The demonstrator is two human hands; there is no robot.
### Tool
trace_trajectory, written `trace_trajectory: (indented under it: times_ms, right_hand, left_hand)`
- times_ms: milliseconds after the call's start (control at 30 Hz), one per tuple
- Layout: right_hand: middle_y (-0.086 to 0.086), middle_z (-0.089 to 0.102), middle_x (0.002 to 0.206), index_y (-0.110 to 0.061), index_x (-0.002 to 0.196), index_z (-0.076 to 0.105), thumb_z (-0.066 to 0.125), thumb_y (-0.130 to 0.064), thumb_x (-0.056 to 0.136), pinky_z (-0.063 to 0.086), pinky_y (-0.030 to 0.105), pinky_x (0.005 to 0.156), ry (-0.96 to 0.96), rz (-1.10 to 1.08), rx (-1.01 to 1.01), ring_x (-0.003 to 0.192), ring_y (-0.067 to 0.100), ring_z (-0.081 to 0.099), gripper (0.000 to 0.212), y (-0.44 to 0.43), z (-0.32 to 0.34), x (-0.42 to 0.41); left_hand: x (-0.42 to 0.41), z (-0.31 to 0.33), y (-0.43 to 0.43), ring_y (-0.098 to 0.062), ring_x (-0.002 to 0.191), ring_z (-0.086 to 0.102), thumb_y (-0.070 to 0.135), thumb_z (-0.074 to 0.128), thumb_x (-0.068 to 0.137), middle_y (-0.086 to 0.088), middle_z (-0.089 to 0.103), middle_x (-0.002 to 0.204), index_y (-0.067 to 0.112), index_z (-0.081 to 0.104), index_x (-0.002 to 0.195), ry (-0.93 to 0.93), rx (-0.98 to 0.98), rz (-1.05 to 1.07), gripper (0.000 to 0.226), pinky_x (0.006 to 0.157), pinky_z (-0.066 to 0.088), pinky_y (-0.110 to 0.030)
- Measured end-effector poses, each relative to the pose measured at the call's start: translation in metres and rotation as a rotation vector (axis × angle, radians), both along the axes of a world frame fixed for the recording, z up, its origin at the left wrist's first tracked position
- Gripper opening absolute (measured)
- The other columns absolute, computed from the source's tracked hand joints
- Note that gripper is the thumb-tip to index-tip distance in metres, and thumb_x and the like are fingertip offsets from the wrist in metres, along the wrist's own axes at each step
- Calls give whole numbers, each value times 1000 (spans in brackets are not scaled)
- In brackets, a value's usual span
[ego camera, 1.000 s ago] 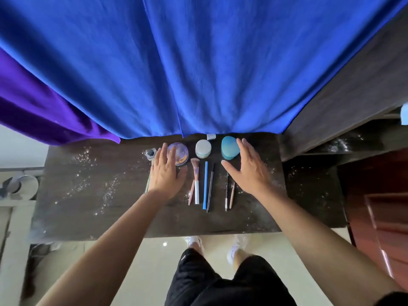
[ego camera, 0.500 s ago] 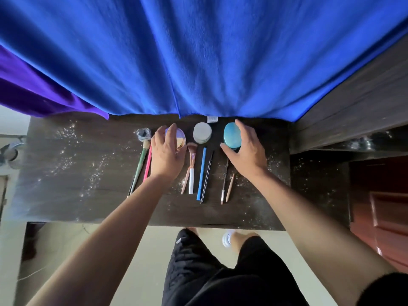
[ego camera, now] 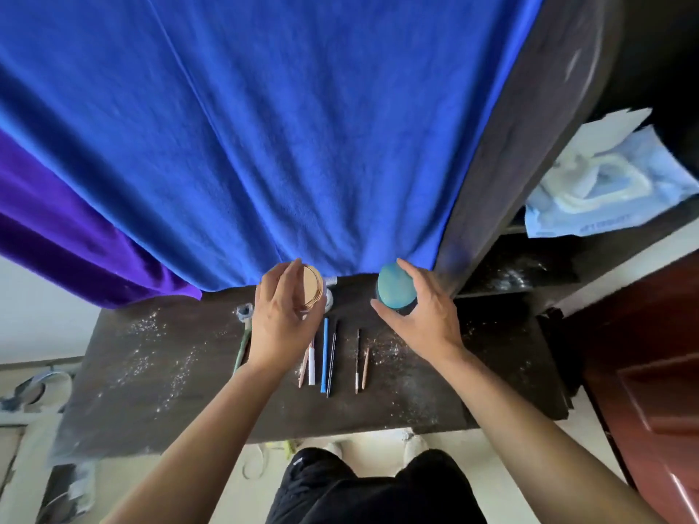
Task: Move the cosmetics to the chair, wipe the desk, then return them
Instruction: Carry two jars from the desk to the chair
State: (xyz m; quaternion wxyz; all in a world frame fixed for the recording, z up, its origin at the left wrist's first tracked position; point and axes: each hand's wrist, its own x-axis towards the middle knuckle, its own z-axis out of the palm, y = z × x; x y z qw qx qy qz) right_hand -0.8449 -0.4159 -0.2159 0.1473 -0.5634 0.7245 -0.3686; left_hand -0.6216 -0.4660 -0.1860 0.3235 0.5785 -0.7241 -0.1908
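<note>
Ok so starting at the left: the purple cloth (ego camera: 75,240) hangs next to the big blue cloth (ego camera: 302,126), and the dark worktop (ego camera: 151,391) below them is dusted with white specks (ego camera: 143,334). A small clear jar (ego camera: 245,311) and a green-handled brush (ego camera: 242,347) sit just left of the left hand (ego camera: 281,323), same spot as half a second ago. The left hand was just closing over the round gold-rimmed compact (ego camera: 312,291) on the worktop, but now it has it up and tipped on edge, fingers and thumb curled round the rim, gold face toward the camera. The white jar (ego camera: 328,296) is mostly hidden behind that compact, so only a sliver shows. The pink-and-white brush (ego camera: 311,366) is half covered by the wrist. Beside it the blue pen (ego camera: 324,359), black pencil (ego camera: 332,363) and two thin pencils (ego camera: 357,361) lie in a row like before. The right hand (ego camera: 420,315) has done the same as the left: the teal case (ego camera: 395,287) is now pinched between thumb underneath and fingers over the top, and it looks raised off the worktop, though I can't be sure it's fully clear. The view has swung too, so a pale blue towel (ego camera: 605,187) on a shelf now shows at far right, blurry.
</note>
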Motion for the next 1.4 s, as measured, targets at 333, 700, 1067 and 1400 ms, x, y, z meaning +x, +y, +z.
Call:
trace_trajectory:
  times_ms: [333,700,1067,1400]
  right_hand:
    - [-17,55,129,-36,138,51,84,-49,73,43,10,92,-44,-619,-71,113,-2,53,74,163,28,10]
    - [-20,54,128,-36,136,49,83,-51,74,45,16,88,41,-1321,-143,109,-4,50,73,442,70,63]
    - [-7,58,133,-25,141,49,74,-60,73,52,19,85,48,-1703,-174,115,4,51,80,756,47,125]
    - [-11,55,135,-30,142,46,81,-52,74,55,22,84,-64,-1876,-158,116,4,50,80,945,32,99]
  left_hand:
    - [-59,1,30,-24,114,59,28,83,78,-7,59,125,11,61,129,167,-62,-559,58,97,49,-39]
    - [-153,44,257,-13,122,50,34,81,79,7,52,132,21,57,135,227,105,-1266,62,103,47,-36]
    - [-184,47,598,-11,116,52,36,81,80,4,57,128,17,57,132,190,70,-1718,60,92,31,-2]
    - [-250,29,807,-10,119,51,37,79,82,7,53,130,20,54,134,171,99,-1947,60,92,53,-38]
